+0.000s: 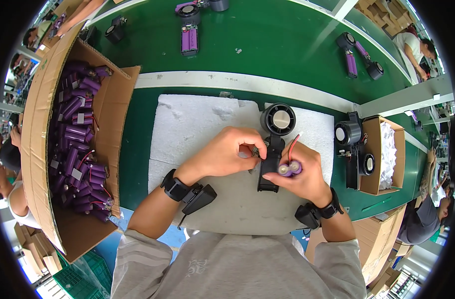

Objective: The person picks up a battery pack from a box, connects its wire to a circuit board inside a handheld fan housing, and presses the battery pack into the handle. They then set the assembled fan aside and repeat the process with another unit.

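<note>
A black fan unit [271, 172] lies lengthwise in front of me on the foam pad, its round fan head [280, 119] pointing away from me. My right hand [309, 174] grips a purple two-cell battery pack [289, 168] beside the housing, cell ends facing up. Its red and black wires [292, 145] rise to a small white connector. With thumb and index finger pinched together, my left hand [232, 152] touches the left side of the housing. Whatever it pinches there is small and mostly hidden by the fingertips.
White foam sheets [197, 124] cover the bench. A cardboard box [125, 107] of purple battery packs [75, 132] stands left. Fan units [341, 133] and a small box [404, 154] are at right. More assemblies [189, 40] sit on the green belt [267, 40]; people work around.
</note>
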Demonstrator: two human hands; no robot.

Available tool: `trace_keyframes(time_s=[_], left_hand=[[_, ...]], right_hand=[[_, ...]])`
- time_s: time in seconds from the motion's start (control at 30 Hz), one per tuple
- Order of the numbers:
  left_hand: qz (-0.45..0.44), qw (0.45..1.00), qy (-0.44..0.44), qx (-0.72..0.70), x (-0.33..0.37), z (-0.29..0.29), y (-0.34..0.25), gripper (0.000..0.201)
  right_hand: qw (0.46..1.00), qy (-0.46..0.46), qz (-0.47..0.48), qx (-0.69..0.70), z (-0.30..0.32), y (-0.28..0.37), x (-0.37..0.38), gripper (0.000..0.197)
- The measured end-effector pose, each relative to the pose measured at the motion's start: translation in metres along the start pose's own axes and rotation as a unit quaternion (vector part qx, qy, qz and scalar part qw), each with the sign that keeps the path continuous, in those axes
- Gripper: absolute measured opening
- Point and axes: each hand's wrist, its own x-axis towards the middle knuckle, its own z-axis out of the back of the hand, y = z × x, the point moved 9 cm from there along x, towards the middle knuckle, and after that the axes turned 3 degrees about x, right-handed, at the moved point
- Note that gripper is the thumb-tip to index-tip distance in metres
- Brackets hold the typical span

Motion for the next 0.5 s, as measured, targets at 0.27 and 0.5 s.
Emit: trace_keyframes(time_s=[0.27, 0.5], left_hand=[[0.107, 0.984, -0.004, -0.145, 0.000, -0.005, 0.005, 0.009], [0.077, 0.992, 0.005, -0.103, 0.000, -0.004, 0.010, 0.010]], right_hand=[[0.990, 0.074, -0.075, 0.096, -0.006, -0.013, -0.007, 0.026], [0.998, 0.038, -0.058, -0.011, -0.004, -0.006, -0.002, 0.014]])
